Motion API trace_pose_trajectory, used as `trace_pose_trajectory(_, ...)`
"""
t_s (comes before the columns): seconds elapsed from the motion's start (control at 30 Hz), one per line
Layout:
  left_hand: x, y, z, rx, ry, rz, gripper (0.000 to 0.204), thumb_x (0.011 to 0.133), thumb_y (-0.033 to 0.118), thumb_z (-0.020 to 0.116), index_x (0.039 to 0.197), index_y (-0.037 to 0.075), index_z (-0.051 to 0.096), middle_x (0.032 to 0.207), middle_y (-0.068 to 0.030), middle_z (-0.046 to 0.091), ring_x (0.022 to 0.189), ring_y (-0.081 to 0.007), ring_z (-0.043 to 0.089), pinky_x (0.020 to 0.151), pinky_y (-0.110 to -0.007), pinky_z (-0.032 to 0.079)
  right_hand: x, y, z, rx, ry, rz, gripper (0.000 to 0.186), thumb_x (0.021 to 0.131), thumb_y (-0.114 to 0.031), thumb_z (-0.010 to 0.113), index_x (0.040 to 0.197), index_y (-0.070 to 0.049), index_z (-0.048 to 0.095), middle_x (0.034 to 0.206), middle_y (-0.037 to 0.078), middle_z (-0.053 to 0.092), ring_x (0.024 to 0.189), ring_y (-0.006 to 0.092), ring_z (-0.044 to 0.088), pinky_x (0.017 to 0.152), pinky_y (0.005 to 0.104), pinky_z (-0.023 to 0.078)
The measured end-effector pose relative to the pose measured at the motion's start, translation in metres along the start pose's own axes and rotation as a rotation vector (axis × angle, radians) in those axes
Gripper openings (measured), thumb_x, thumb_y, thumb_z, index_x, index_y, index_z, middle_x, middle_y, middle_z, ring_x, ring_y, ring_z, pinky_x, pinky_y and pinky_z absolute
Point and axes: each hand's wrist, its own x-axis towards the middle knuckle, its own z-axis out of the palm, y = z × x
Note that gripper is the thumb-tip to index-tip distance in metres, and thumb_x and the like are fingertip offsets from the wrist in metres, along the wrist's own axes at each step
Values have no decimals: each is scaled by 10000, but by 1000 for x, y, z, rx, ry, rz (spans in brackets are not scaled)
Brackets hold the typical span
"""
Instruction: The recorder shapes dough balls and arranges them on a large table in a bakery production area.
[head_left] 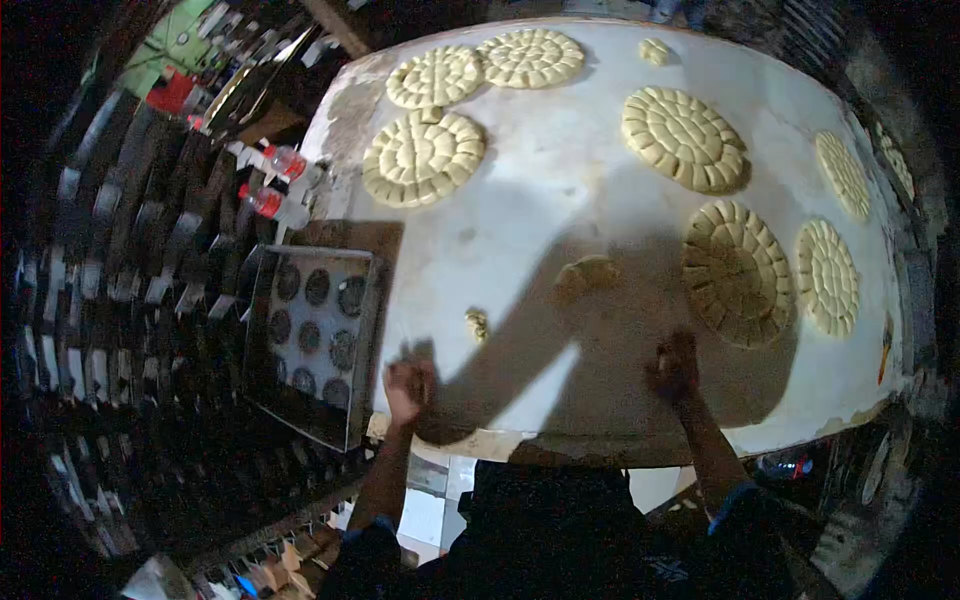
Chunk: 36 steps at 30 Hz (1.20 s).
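Observation:
My left hand (408, 385) is at the table's front left, beside the dark metal tray (363, 350), just below a small crumbled dough scrap (476, 323). My right hand (672, 365) is in shadow, below a large scored dough round (737, 270). Both hands are blurred; whether their fingers hold anything is unclear. A small dough piece (587, 275) lies mid-table in the shadow. Other segmented dough rounds rest on the pale worktable (510, 190): several across the back (530, 57) and others on the right (827, 277).
Two plastic bottles (271, 203) with red labels stand off the table's left edge, above the tray, which has round dark patches in it. Dark stacked racks (130, 300) fill the left side. A thin tool (885, 350) lies at the table's right edge. Someone's legs (668, 12) show beyond the far edge.

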Motion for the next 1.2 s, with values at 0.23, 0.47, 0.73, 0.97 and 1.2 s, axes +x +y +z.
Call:
trace_pose_trajectory(0.23, 19, 38, 95, 405, -37, 269, 108, 708, 77, 633, 802, 29, 615, 736, -139, 595, 706, -310, 572, 724, -391, 452, 42, -67, 61, -43, 142, 498, 321, 829, -218, 575, 1025, 33, 530, 1059, 222, 512, 1063, 407, 464, 984, 502, 303)
trace_pose_trajectory(0.47, -75, 37, -26, 1109, -335, 423, 465, 787, 201, 633, 1177, 1, 478, 1090, -207, 527, 1022, -357, 515, 867, -446, 449, -30, -43, -3, 21, -251, 190, 260, 871, -176, 519, 1065, -5, 548, 1044, 169, 555, 1031, 308, 527, 952, 431, 369)
trace_pose_trajectory(0.73, -73, 132, -194, 1059, 137, 153, 694, 714, 228, 691, 1305, 48, 376, 799, -160, 645, 778, -369, 608, 826, -463, 421, 137, -375, -6, 970, -539, 338, 325, 909, -168, 514, 1187, -1, 492, 1107, 148, 552, 1008, 227, 570, 829, 369, 507)
trace_pose_trajectory(0.97, -69, 131, -187, 1287, 30, 109, 861, 706, 263, 705, 1379, 11, 233, 1047, -156, 632, 985, -334, 590, 916, -441, 374, 192, -512, 81, 582, -287, -676, 308, 743, -162, 681, 997, -18, 582, 1057, 145, 563, 997, 318, 547, 898, 410, 440)
trace_pose_trajectory(1.2, -61, 135, -192, 1242, 94, 381, 754, 661, 286, 765, 1261, -8, 415, 1089, -215, 564, 1014, -402, 526, 900, -445, 411, 121, -332, 24, 432, 8, -144, 167, 726, -104, 646, 755, -17, 506, 746, 142, 507, 704, 308, 512, 621, 395, 422)
